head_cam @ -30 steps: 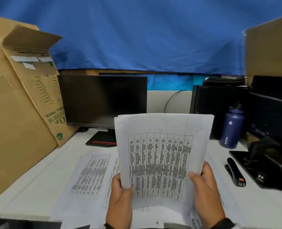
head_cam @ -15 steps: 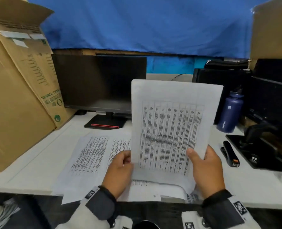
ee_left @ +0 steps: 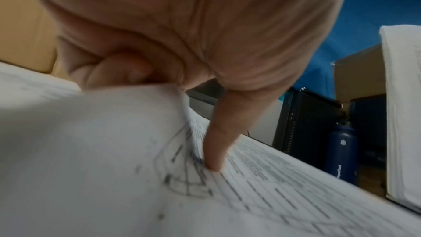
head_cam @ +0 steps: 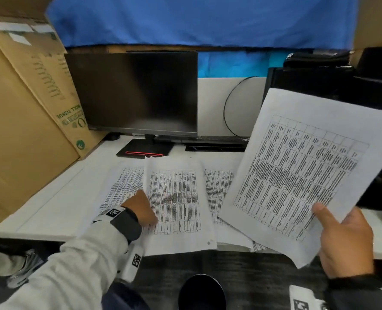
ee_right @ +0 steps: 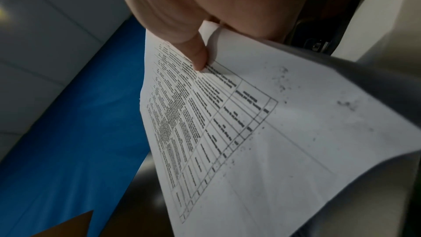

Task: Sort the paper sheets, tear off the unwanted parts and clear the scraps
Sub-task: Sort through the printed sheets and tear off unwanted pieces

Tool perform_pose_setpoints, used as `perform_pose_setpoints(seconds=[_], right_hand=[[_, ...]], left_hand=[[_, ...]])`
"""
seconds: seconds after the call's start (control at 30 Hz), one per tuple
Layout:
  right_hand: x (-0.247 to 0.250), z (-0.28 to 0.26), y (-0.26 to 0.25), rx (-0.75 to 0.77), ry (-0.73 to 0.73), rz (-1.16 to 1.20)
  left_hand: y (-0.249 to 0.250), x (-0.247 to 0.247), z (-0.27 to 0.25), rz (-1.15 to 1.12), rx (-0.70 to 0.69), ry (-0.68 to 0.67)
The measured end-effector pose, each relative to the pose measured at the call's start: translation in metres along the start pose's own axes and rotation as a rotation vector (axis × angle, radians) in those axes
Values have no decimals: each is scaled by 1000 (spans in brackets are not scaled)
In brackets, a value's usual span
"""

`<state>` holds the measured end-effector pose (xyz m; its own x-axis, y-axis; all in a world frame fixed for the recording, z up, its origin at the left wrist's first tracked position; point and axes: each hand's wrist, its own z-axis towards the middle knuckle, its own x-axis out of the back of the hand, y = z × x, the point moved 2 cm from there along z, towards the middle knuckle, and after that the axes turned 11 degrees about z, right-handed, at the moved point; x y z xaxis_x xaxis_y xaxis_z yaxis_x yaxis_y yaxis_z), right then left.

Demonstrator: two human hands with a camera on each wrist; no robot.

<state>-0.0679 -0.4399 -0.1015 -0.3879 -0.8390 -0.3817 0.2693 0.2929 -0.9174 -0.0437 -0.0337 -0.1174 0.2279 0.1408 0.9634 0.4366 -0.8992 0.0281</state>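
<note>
Two hands busy, right hand pinching one white printed table sheet by its lower corner, raised off the white desk, left hand gripping the edge of another printed sheet atop loose pages by the black monitor.

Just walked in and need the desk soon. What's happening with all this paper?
A person is sorting printed sheets. The right hand holds one sheet up by its lower corner, thumb on top. The left hand grips the edge of another sheet in the spread on the desk. No tears or scraps show.
</note>
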Motion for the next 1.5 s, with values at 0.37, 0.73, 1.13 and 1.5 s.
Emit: perform_pose_setpoints(seconds=[0.37, 0.73, 1.13, 1.5], right_hand=[[9, 5, -21, 7, 40, 78], [11, 11, -16, -27, 81, 83], [3, 2, 0, -18, 74, -40], [3, 1, 5, -50, 80, -80]], left_hand=[[58, 4, -2, -134, -207, 191], [-55, 22, 50, 10, 190, 243], [-89, 6, 55, 158, 250, -1], [-86, 6, 55, 170, 232, -66]])
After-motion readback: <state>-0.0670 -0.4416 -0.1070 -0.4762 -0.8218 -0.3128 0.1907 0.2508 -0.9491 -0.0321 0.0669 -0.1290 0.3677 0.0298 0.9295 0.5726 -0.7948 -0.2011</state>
